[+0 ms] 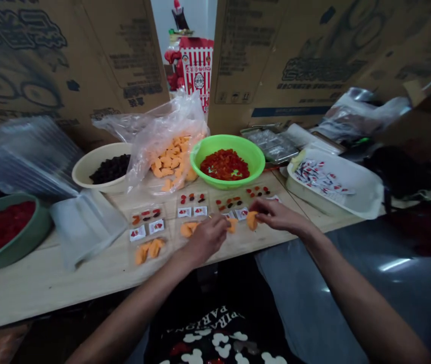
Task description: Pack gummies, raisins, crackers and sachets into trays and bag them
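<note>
My right hand (276, 215) pinches a curled orange piece (252, 221) over the front of the table. To its left, my left hand (209, 238) has its fingers drawn together beside another orange piece (232, 225); whether anything is between them is hidden. Flat clear packs lie in a row under and around both hands. The leftmost pack holds orange pieces (150, 251), two small white printed packets (156, 225) and red and dark bits (146, 216). Similar red and dark bits (192, 198) and packets lie in the others, partly covered by my hands.
Behind the packs stand a cream bowl (81, 174) of dark pieces, a plastic bag (143, 167) of orange pieces and a green bowl (196, 169) of red pieces. A white tub (363, 197) of packets is at right. Clear sleeves (86, 227) and a dark green basin (41, 230) are left.
</note>
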The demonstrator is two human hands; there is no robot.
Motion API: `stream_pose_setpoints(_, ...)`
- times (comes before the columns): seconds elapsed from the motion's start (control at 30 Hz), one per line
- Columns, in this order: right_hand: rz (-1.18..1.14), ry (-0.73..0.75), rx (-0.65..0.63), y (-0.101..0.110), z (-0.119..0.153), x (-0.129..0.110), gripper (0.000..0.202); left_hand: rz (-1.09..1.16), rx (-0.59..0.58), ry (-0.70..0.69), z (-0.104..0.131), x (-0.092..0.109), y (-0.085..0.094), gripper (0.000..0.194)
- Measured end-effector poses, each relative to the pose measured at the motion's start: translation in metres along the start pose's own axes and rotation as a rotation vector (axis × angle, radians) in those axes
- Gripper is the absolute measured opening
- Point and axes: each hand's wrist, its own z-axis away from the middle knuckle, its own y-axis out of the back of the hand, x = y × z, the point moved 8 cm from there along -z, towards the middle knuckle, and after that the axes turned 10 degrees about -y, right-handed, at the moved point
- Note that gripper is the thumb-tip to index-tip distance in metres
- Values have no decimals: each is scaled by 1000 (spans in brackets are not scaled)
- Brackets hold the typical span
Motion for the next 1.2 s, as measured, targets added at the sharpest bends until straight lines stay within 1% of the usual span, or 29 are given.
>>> stream_pose_setpoints(0.03, 67, 19, -31, -10, 0, 1, 18, -15, -60, -27, 1, 12, -18, 21)
stream_pose_setpoints(0.07, 138, 46, -42, -18, 0, 1, 19, -33, -122, -37, 3, 20, -33, 22)
stream_pose_setpoints(0.1, 206, 73, -33, -25, -1, 2, 22, -48, -183, -30, 5, 23, -44, 23)
stream_pose_setpoints(0.17, 313, 99, 34, -31, 0, 5, 27, -60, -281, 0, 9, 24, -55, 26)
stream_pose_setpoints(0.27, 386, 85, 217, -26, 12, 11, 37, -63, -378, 27, 15, 23, -52, 37)
stream_pose_setpoints(0.3, 383, 93, 253, -26, 20, 11, 42, -67, -409, 24, 16, 23, -51, 41)
stream_pose_setpoints(0.33, 377, 112, 261, -28, 28, 10, 46, -72, -449, 7, 18, 24, -50, 43)
stream_pose_setpoints(0.4, 383, 156, 202, -42, 45, 5, 52, -96, -537, -53, 22, 28, -54, 44)
stream_pose_setpoints(0.47, 425, 163, 115, -61, 57, 3, 55, -141, -590, -92, 24, 30, -57, 44)
stream_pose_setpoints(0.53, 472, 141, 80, -75, 62, 3, 60, -190, -606, -80, 23, 29, -60, 47)
stream_pose_setpoints(0.6, 489, 124, 79, -79, 62, 4, 61, -213, -623, -55, 22, 29, -63, 52)
stream_pose_setpoints(0.7, 443, 140, 55, -70, 55, 2, 54, -194, -636, -41, 21, 33, -63, 62)
stream_pose_setpoints(0.77, 383, 188, 58, -54, 46, -8, 49, -156, -573, -27, 19, 32, -52, 70)
stream_pose_setpoints(0.8, 357, 221, 80, -42, 40, -17, 47, -140, -502, -18, 17, 28, -41, 71)
stream_pose_setpoints(0.83, 336, 262, 115, -31, 33, -30, 45, -130, -406, -5, 13, 21, -25, 71)
stream_pose_setpoints(0.87, 322, 308, 158, -19, 24, -46, 43, -125, -293, 15, 9, 10, -5, 66)
stream_pose_setpoints(0.9, 316, 358, 201, -10, 13, -65, 41, -125, -173, 53, 6, -6, 20, 60)
stream_pose_setpoints(0.93, 320, 409, 231, -4, 0, -87, 40, -134, -60, 119, 3, -26, 46, 52)
stream_pose_setpoints(0.97, 333, 453, 248, -3, -16, -110, 39, -154, 34, 221, 2, -52, 73, 46)
stream_pose_setpoints(1.0, 358, 485, 251, -5, -36, -134, 40, -180, 97, 360, 3, -82, 98, 42)
stream_pose_setpoints(1.03, 397, 497, 242, -11, -58, -157, 42, -224, 125, 531, 7, -114, 119, 40)
stream_pose_setpoints(1.07, 456, 483, 227, -20, -85, -177, 46, -262, 114, 707, 12, -145, 135, 37)
stream_pose_setpoints(1.1, 528, 452, 203, -31, -112, -194, 49, -274, 72, 849, 17, -173, 143, 34)
stream_pose_setpoints(1.13, 616, 392, 172, -44, -141, -205, 51, -273, 35, 939, 20, -196, 147, 28)
stream_pose_setpoints(1.17, 718, 322, 106, -59, -168, -212, 50, -258, -3, 999, 22, -215, 145, 21)
stream_pose_setpoints(1.2, 770, 279, 54, -73, -191, -216, 45, -233, -30, 1027, 24, -231, 140, 14)
